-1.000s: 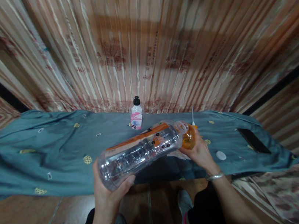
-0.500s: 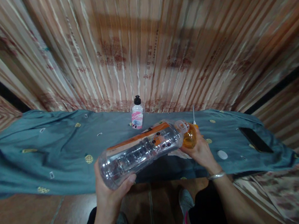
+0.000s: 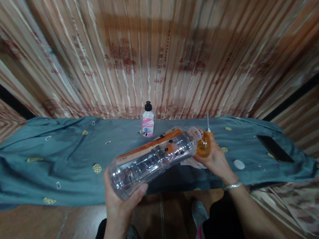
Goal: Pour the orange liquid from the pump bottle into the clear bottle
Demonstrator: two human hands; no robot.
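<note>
Bottle [image 3: 153,160] tilts toward container [image 3: 203,147] holding what looks like amber liquid.

"What's the big bottle [image 3: 154,164] made of?"

"Clear plastic, glossy, with bright glints along its ribs. Its orange-and-tan label [image 3: 131,154] looks smooth."

"And the amber container [image 3: 203,147]?"

"See-through and shiny; plastic or glass, I can't tell which."

"The blue-green covering?"

"That's cloth [image 3: 73,159], matt and rumpled into soft creases. The curtain [image 3: 144,50] behind looks like pleated fabric, pale streaks catching a faint sheen."

"Any metal?"

"The bracelet [image 3: 232,186] looks it: silvery, polished."

"And the small things?"

"The black cap [image 3: 148,106] seems to be smooth plastic. The white disc [image 3: 238,164] is smooth and matt, the dark phone [image 3: 275,148] flat and sleek. Underfoot, the floor tiles [image 3: 59,228] carry a dull shine."
</note>
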